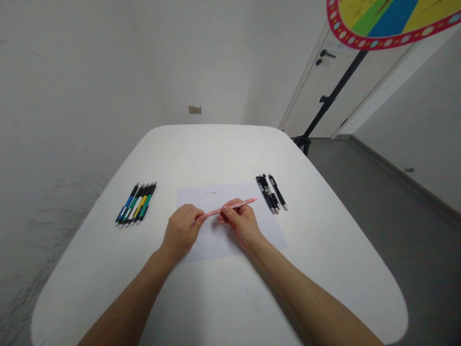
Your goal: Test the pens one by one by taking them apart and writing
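Observation:
A slim pink pen (pixel 215 212) spans the space between my two hands, tilted slightly up to the right. My left hand (pixel 183 228) pinches its left end between thumb and forefinger. Around its middle, the fingers of my right hand (pixel 242 223) are closed, and the pink far end sticks out past them. Both hands are above a white sheet of paper (pixel 216 247) with a short printed line near its top edge. What the fingertips of the left hand cover cannot be seen.
On the left lies a row of several coloured pens (pixel 137 204). Several black pens (pixel 268 194) lie right of the paper, one slightly apart. All rest on a white table (pixel 216 149) with rounded corners. Beyond its right side stands a colourful wheel (pixel 389 24) on a black stand (pixel 336 91).

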`<state>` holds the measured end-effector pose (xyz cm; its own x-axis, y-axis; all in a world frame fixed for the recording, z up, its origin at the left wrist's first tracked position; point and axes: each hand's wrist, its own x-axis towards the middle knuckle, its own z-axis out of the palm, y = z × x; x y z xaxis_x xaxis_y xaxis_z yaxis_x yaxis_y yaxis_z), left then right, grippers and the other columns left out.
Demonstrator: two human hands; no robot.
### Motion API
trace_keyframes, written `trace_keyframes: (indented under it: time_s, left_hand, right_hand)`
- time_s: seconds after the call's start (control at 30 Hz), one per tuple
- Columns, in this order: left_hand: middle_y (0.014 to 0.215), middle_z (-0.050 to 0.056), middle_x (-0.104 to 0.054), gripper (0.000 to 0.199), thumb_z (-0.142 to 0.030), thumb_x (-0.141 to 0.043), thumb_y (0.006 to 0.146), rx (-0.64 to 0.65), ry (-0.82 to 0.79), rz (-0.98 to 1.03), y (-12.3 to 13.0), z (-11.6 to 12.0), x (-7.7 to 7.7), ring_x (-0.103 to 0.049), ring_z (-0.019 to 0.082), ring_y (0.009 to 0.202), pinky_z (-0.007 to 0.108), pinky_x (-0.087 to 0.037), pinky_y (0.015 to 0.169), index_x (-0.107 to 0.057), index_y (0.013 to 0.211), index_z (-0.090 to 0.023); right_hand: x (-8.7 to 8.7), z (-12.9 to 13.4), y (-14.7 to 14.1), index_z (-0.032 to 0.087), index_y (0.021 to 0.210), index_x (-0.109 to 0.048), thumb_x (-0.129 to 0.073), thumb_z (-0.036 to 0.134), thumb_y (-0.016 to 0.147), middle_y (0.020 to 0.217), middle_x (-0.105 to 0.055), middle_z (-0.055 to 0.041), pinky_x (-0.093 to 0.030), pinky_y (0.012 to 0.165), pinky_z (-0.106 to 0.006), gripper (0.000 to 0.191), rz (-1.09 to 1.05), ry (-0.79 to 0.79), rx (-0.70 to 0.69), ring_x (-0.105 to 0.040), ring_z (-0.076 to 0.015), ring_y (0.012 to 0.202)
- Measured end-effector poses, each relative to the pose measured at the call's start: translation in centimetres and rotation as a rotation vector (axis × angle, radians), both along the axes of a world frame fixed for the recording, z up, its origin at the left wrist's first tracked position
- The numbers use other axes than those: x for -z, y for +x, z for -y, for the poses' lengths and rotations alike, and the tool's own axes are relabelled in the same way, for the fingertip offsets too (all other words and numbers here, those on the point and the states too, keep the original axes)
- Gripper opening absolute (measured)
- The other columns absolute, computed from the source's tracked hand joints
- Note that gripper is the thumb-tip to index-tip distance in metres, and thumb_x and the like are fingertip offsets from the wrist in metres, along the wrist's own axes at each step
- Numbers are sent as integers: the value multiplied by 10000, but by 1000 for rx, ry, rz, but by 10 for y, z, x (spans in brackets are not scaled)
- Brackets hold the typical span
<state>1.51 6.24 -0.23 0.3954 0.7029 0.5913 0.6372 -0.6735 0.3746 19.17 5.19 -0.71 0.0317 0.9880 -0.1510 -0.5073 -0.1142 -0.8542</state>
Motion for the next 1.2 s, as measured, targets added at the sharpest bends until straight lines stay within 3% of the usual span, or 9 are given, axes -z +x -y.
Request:
trace_keyframes:
  time_s: [0.13, 0.3, 0.5, 0.8, 0.97, 1.07, 1.2]
  left_hand:
    - [683, 18, -595, 359, -273, -366, 1006, -4, -73, -23, -1, 0, 2, -558, 150, 655, 288, -454, 631, -602, 752, -181]
    - [760, 28, -663, 187, -336, -546, 941, 12, -9, 57, -3, -1, 4, -602, 156, 688, 291, -486, 655, -642, 913, -177]
    - [733, 22, -662, 180, -242, -530, 952, 46, 43, 47, -1, -1, 3, -594, 152, 693, 282, -467, 648, -635, 819, -183]
    - [668, 15, -609, 379, -273, -365, 1007, -4, -56, -69, -2, -1, 3, -562, 148, 637, 282, -453, 620, -615, 738, -182]
    - [783, 34, -676, 181, -320, -533, 950, 15, -5, 41, -2, 0, 3, -616, 156, 696, 281, -491, 658, -627, 931, -166]
    - [742, 20, -666, 129, -258, -553, 941, 27, 59, 47, -2, 0, 2, -606, 151, 685, 271, -476, 646, -615, 857, -182]
    - [701, 19, -645, 211, -259, -509, 965, 24, 77, 9, -1, 0, 0, -580, 149, 659, 272, -451, 623, -605, 793, -185]
  right_hand:
    - [-1, 1, 0, 179, 709, -639, -845, 356, 617, 601, -688, 8, -533, 584, -262, 287, 10, 2, -5, -644, -130, 556]
    - [-1, 0, 0, 185, 706, -639, -858, 361, 593, 610, -686, 13, -538, 587, -269, 303, 7, -17, 10, -644, -131, 557]
    - [-1, 1, 0, 184, 709, -638, -863, 375, 587, 611, -684, 11, -544, 594, -277, 319, 14, -18, 16, -645, -134, 558]
    - [-2, 1, 0, 181, 720, -636, -851, 360, 608, 614, -691, 11, -544, 589, -266, 302, 13, -8, 4, -653, -132, 558]
    - [-1, 1, -1, 184, 722, -636, -848, 356, 615, 609, -689, 10, -544, 586, -264, 294, 3, -10, 12, -650, -132, 552]
    - [-1, 1, -1, 184, 722, -634, -845, 355, 619, 610, -688, 8, -542, 590, -270, 291, 3, -6, 9, -649, -135, 554]
    - [0, 0, -1, 182, 723, -631, -842, 359, 625, 613, -686, 5, -535, 587, -265, 292, 4, 2, 18, -644, -133, 559]
